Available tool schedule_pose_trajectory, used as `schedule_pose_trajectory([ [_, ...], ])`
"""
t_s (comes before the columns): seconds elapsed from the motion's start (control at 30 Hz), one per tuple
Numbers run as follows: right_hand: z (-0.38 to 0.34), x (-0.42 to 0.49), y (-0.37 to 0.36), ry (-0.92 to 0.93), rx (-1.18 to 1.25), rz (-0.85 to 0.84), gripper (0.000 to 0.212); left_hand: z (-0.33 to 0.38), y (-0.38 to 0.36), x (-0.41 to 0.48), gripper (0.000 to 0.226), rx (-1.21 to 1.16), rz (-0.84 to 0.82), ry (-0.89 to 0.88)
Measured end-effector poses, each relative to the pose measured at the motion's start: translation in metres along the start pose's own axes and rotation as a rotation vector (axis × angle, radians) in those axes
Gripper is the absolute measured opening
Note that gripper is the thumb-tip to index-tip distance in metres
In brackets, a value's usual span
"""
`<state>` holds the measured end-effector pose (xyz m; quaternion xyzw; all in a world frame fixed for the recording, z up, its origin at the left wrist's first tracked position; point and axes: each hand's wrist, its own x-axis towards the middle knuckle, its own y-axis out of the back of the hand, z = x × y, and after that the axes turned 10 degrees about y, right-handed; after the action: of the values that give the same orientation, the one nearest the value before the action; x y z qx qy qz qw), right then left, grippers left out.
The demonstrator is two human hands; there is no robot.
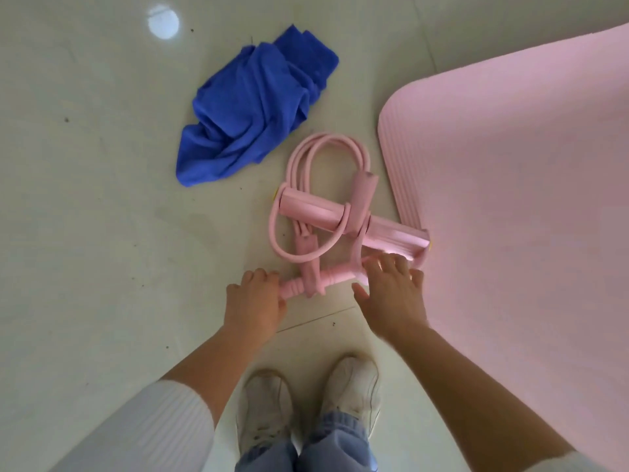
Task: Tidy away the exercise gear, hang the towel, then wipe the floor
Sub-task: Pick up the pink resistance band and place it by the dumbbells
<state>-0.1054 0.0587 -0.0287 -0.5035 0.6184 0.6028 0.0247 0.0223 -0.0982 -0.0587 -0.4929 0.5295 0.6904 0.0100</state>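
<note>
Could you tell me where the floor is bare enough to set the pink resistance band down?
Bare floor lies left of the blue towel and resistance band. It is crowded between the towel and pink mat.

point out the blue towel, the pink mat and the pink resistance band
blue towel [250, 107], head view, middle of the crumpled cloth
pink mat [510, 165], head view, bare top surface
pink resistance band [313, 207], head view, upper foam bar

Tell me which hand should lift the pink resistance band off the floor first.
Probably the left hand: its fingers already curl around the resistance band's ribbed handle, while the right hand lies spread open above the handle's other end.
</note>
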Motion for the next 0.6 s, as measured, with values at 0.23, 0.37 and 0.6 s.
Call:
schedule_pose_trajectory([
  [0.23, -0.002, -0.010, 0.022, -0.097, 0.058, 0.075, 0.027, 0.003, 0.020, -0.010, 0.018, 0.011, -0.043, -0.099],
  [0.37, -0.019, -0.059, 0.078, -0.121, 0.079, 0.131, 0.025, -0.002, 0.084, -0.057, 0.019, -0.046, -0.050, -0.099],
  [0.6, -0.063, -0.199, 0.212, -0.197, 0.125, 0.266, 0.024, 0.001, 0.228, -0.185, 0.021, -0.064, 0.018, -0.189],
])
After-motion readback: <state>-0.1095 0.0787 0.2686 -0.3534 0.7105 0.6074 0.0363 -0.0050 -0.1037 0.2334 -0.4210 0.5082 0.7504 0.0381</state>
